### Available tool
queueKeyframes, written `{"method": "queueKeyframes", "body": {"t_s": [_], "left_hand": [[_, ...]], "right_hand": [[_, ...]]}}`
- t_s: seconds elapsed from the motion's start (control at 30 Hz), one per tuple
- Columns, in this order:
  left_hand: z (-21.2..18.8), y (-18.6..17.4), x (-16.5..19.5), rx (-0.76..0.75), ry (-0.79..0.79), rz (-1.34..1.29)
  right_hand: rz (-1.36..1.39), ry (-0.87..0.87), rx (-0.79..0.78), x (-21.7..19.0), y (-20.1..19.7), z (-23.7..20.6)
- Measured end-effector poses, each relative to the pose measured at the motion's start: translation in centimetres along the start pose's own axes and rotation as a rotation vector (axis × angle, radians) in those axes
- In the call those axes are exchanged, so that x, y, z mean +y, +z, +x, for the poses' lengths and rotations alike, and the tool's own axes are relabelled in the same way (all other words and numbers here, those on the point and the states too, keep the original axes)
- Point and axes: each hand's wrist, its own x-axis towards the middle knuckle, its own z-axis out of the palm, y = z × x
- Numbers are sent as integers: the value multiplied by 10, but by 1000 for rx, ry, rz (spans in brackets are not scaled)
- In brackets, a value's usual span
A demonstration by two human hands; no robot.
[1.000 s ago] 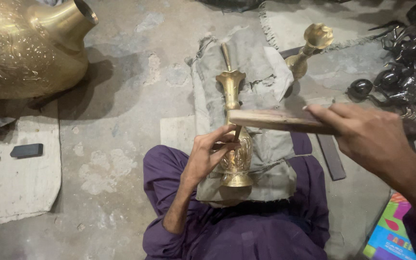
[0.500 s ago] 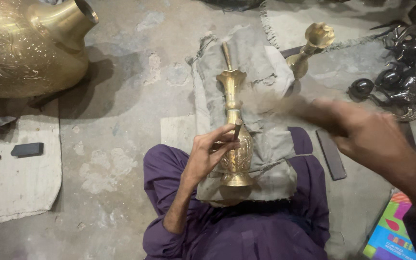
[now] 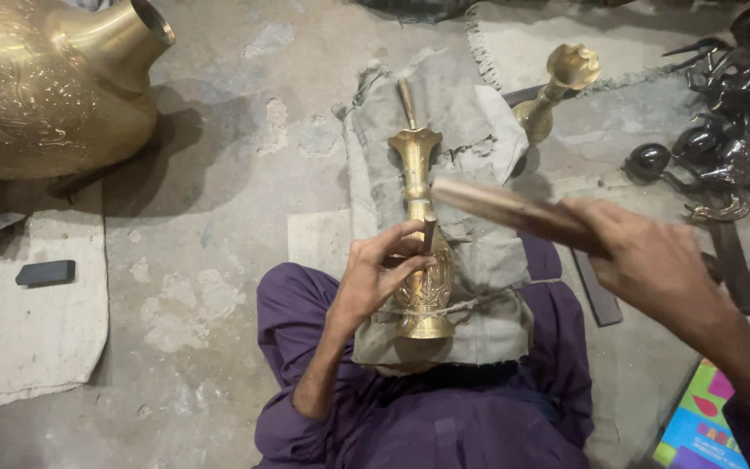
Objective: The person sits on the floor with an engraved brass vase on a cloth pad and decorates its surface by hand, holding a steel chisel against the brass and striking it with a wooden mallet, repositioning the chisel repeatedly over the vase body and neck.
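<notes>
A slim engraved brass vase [image 3: 422,260] lies on a grey cloth pad [image 3: 479,260] across my purple-clad lap, its flared neck pointing away from me. My left hand [image 3: 375,276] rests on the vase's body and pinches a short metal punch [image 3: 428,233] upright against it. My right hand [image 3: 653,260] is raised at the right and grips a wooden stick [image 3: 514,211], whose far end hovers just above the punch.
A large engraved brass pot [image 3: 45,87] lies at the upper left. A brass stand [image 3: 557,87] stands beyond the pad. Dark metal pieces [image 3: 731,130] pile up at the right. A black block [image 3: 45,273] sits on a mat at the left, a colourful box [image 3: 705,426] at lower right.
My right hand swung the wooden stick, which blurred half a second ago, and it now sits slightly raised again over the punch. My left hand and the vase stayed in place.
</notes>
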Motion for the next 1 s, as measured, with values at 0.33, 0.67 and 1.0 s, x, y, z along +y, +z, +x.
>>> {"method": "queueKeyframes", "body": {"t_s": [0.33,0.67,1.0], "left_hand": [[0,-3,-2,-34,53,69],[-3,0,-2,-25,9,71],[-3,-2,-3,-20,68,16]], "right_hand": [[119,100,66,3,-2,-2],[14,29,66,12,-7,-1],[-257,59,-160,2,-20,2]]}}
